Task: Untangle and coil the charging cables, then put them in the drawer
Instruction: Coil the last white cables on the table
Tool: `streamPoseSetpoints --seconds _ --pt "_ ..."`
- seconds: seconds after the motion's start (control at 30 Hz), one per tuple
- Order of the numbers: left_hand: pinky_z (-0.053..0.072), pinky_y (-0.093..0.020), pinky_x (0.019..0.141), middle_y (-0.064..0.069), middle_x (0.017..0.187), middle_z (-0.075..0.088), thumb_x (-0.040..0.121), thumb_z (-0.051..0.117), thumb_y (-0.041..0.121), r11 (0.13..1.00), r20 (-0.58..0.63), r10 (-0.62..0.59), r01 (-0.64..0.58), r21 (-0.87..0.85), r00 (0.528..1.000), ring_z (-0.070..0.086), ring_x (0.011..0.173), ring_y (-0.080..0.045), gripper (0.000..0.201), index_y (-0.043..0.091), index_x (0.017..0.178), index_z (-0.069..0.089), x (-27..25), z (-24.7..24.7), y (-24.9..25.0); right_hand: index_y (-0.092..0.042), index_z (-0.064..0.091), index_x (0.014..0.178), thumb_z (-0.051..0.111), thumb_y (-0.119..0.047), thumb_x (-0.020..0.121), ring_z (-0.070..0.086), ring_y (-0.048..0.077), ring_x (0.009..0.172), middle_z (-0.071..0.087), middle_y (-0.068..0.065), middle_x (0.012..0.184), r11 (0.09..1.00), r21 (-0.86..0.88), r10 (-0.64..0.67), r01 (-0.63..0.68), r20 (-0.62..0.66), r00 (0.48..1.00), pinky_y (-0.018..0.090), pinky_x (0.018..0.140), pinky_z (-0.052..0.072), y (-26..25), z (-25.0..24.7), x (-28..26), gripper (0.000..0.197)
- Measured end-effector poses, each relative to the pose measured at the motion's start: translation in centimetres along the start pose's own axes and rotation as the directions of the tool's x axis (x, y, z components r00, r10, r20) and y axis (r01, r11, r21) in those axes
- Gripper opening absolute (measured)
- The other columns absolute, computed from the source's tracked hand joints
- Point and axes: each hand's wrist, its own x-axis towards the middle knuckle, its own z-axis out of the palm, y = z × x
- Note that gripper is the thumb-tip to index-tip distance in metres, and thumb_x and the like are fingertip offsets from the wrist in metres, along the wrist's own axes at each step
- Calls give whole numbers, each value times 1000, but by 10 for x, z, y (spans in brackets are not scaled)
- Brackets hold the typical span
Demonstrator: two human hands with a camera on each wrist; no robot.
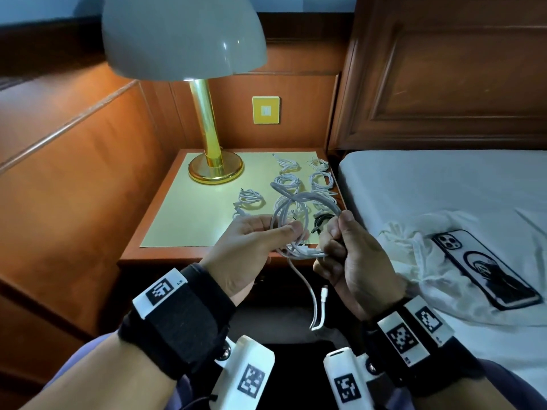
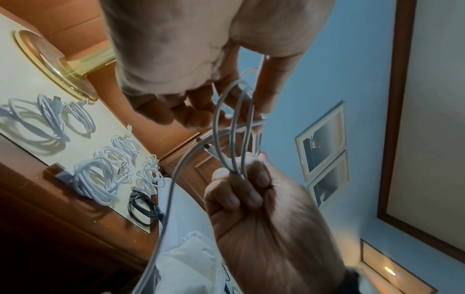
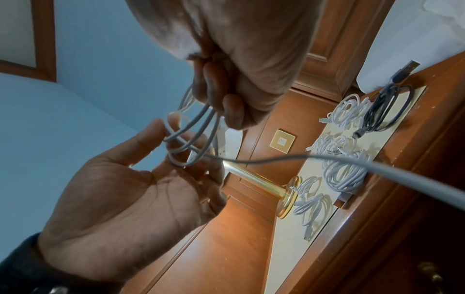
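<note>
I hold a white charging cable [image 1: 299, 251] in loose loops in front of the nightstand [image 1: 165, 254]. My left hand [image 1: 282, 229] pinches one side of the loops between thumb and fingers. My right hand [image 1: 334, 235] grips the other side in a fist. The cable's tail [image 1: 307, 288] hangs down between my wrists with its plug free. In the left wrist view the loops [image 2: 214, 123] run from my left hand's fingers [image 2: 196, 117] into the right fist [image 2: 241, 189]. In the right wrist view one strand [image 3: 402, 172] trails off to the right.
Several coiled white cables [image 1: 286, 182] and a coiled black cable [image 1: 321, 222] lie on the yellow mat [image 1: 189, 220]. A brass lamp [image 1: 215, 168] stands at the back. A phone [image 1: 485, 269] and white cloth [image 1: 414, 247] lie on the bed. A brass handle [image 3: 430, 272] shows on the nightstand's front.
</note>
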Motion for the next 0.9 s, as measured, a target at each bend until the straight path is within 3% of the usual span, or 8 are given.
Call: streamPoseSetpoints --seconds 0.13,0.3,0.43,0.5,0.6,0.73,0.83,0.9 --pt "51 -25 78 -1 73 71 82 72 34 999 19 -24 24 -24 1000 65 77 -16 26 12 69 74 0 2 1 -15 41 72 35 -36 107 25 11 44 28 -1 58 997 -32 -72 70 -50 996 25 46 28 0 1 -2 41" --pt "47 -18 62 -1 66 59 99 54 5 997 -53 71 -72 -12 996 56 59 -8 15 3 87 61 5 9 -5 -15 42 72 36 -37 105 26 13 45 32 -2 56 991 -78 -119 113 -75 990 26 48 32 -1 1 -4 40" --pt "49 -23 72 -9 82 67 101 51 0 978 -60 107 -94 189 993 57 69 -13 23 16 106 67 8 9 -13 -14 40 71 38 -40 102 29 13 50 33 -2 57 984 -102 -154 148 -53 987 28 50 33 3 -1 -4 40" --pt "51 -24 73 -10 99 71 101 50 0 971 -48 113 -101 216 992 60 72 -11 27 21 108 67 8 10 -13 -14 41 71 41 -44 97 30 13 49 35 -2 57 981 -108 -165 160 -38 986 28 50 34 5 -1 -5 40" --pt "53 -25 74 -9 100 71 100 53 -1 969 -43 117 -104 224 992 62 76 -12 24 18 105 66 6 11 -11 -16 42 68 42 -47 93 31 14 50 36 -2 57 978 -120 -176 171 -39 984 28 50 34 6 -3 -3 40" --pt "49 -25 71 3 73 66 93 67 13 921 -18 148 -131 367 989 59 68 -8 7 18 98 65 5 12 -11 -18 42 68 39 -43 102 33 16 55 36 -3 57 973 -143 -195 183 -68 979 30 54 34 9 -5 -2 41" --pt "53 -38 77 -2 76 68 85 77 26 919 -97 128 -81 386 987 62 70 -13 17 20 96 65 7 13 -14 -16 40 70 39 -43 100 32 14 52 36 -3 58 961 -164 -237 222 -75 969 30 53 33 7 -3 -3 41" --pt "54 -36 79 0 79 68 76 82 37 943 -149 74 -21 331 986 64 76 -16 32 24 99 64 7 15 -15 -15 41 72 37 -40 102 32 13 51 38 -3 59 952 -175 -269 251 -88 959 31 54 32 6 -2 -4 40"
